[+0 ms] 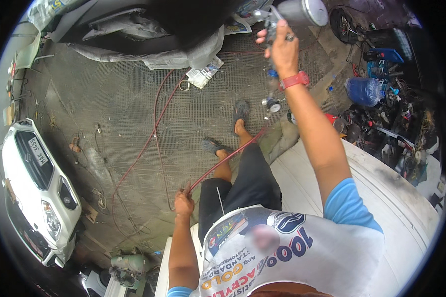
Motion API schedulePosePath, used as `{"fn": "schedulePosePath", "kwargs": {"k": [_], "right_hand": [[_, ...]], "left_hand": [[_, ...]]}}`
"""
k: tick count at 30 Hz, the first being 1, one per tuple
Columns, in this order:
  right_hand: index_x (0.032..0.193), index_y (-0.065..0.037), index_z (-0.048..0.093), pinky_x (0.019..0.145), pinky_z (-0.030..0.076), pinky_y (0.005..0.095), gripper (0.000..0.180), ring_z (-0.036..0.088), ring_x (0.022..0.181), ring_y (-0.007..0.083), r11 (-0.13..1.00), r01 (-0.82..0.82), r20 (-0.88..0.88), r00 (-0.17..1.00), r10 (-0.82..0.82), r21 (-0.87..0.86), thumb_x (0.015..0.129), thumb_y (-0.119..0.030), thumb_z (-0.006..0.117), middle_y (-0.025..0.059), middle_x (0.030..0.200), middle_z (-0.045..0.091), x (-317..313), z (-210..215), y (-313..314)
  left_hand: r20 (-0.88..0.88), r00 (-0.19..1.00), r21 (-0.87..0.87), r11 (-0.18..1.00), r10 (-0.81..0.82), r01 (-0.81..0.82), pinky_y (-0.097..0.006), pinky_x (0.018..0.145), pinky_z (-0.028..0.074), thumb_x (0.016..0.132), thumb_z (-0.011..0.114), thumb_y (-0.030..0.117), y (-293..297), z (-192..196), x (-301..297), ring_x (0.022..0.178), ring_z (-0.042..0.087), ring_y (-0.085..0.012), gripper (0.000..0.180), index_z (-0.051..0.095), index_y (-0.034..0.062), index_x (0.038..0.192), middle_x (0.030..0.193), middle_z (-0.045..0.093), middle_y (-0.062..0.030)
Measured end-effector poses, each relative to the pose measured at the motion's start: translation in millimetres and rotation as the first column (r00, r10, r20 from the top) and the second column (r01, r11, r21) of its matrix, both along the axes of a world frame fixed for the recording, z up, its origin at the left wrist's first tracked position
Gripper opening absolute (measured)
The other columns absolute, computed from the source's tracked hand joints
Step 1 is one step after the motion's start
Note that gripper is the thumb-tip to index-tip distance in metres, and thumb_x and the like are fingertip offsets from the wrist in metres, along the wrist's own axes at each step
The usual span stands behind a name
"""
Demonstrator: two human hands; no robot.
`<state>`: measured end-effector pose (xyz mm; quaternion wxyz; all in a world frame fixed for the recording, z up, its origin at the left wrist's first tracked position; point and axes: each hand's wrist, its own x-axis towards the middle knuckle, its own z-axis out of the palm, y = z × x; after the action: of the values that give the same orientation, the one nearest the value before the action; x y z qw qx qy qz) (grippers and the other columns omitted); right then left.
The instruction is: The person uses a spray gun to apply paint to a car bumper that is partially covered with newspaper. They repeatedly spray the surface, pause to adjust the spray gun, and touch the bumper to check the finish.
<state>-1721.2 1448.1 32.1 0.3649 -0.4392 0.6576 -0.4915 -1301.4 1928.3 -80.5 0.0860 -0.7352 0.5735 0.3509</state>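
Raised toward the upper right, my right hand point(285, 52) is closed around the handle of a spray gun point(268, 20). A grey metal paint cup point(302, 12) sits on the gun. Below the handle hangs a fitting with a round pressure gauge point(272, 105). My left hand point(184, 202) is low by my thigh, its fingers wrapped round a red air hose point(218, 166). That hose runs up from my left hand toward the gauge, and its far end there is blurred.
A dark car part point(134, 24) edged with paper masking stands at the top. Hose loops point(156, 123) cross the floor. A white car bumper point(59, 188) lies left, a green compressor point(129, 267) lower left. White panels point(371, 183) and clutter with a blue water jug point(364, 91) are at right.
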Motion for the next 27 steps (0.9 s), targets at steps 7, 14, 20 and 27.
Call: {"fn": "schedulePosePath", "kwargs": {"k": [7, 14, 20, 27], "right_hand": [[0.152, -0.006, 0.061, 0.061, 0.052, 0.0264, 0.062, 0.069, 0.076, 0.0092, 0.919, -0.375, 0.227, 0.891, 0.393, -0.119, 0.114, -0.054, 0.047, 0.0055, 0.093, 0.077, 97, 8, 60], [0.132, -0.003, 0.069, 0.048, 0.051, 0.0269, 0.059, 0.071, 0.07, 0.0125, 0.979, -0.186, 0.004, 0.982, 0.187, 0.078, 0.115, -0.051, 0.041, 0.0089, 0.093, 0.079, 45, -35, 23], [0.121, 0.003, 0.07, 0.047, 0.054, 0.0286, 0.062, 0.077, 0.08, 0.0177, 1.0, 0.027, -0.172, 0.985, -0.025, 0.01, 0.116, -0.051, 0.04, 0.0124, 0.096, 0.079, 25, -77, 2], [0.153, -0.007, 0.061, 0.077, 0.056, 0.0288, 0.052, 0.072, 0.081, 0.0115, 0.95, -0.313, 0.109, 0.944, 0.312, -0.004, 0.116, -0.042, 0.049, 0.0072, 0.092, 0.078, 119, -108, 42]], "left_hand": [[-0.003, 0.999, 0.228, 0.973, 0.034, -0.032, -0.052, 0.102, 0.054, 0.101, 0.064, 0.013, 35, -5, 15, 0.117, 0.066, -0.044, 0.054, 0.062, 0.0272, 0.153, 0.121, 0.069, -0.0277], [-0.083, 0.996, 0.169, 0.986, 0.027, -0.012, -0.051, 0.098, 0.055, 0.1, 0.065, 0.014, 31, -36, -33, 0.105, 0.068, -0.044, 0.051, 0.065, 0.0233, 0.151, 0.113, 0.069, -0.0257], [-0.062, 0.981, 0.13, 0.976, 0.184, -0.174, -0.052, 0.096, 0.054, 0.098, 0.067, 0.012, 27, -52, -50, 0.105, 0.068, -0.0432, 0.052, 0.068, 0.0221, 0.148, 0.11, 0.072, -0.0251], [0.005, 0.986, 0.243, 0.956, 0.169, -0.165, -0.051, 0.095, 0.056, 0.098, 0.065, 0.011, 53, -65, -28, 0.105, 0.069, -0.0411, 0.051, 0.067, 0.0174, 0.148, 0.112, 0.07, -0.0224]]}}
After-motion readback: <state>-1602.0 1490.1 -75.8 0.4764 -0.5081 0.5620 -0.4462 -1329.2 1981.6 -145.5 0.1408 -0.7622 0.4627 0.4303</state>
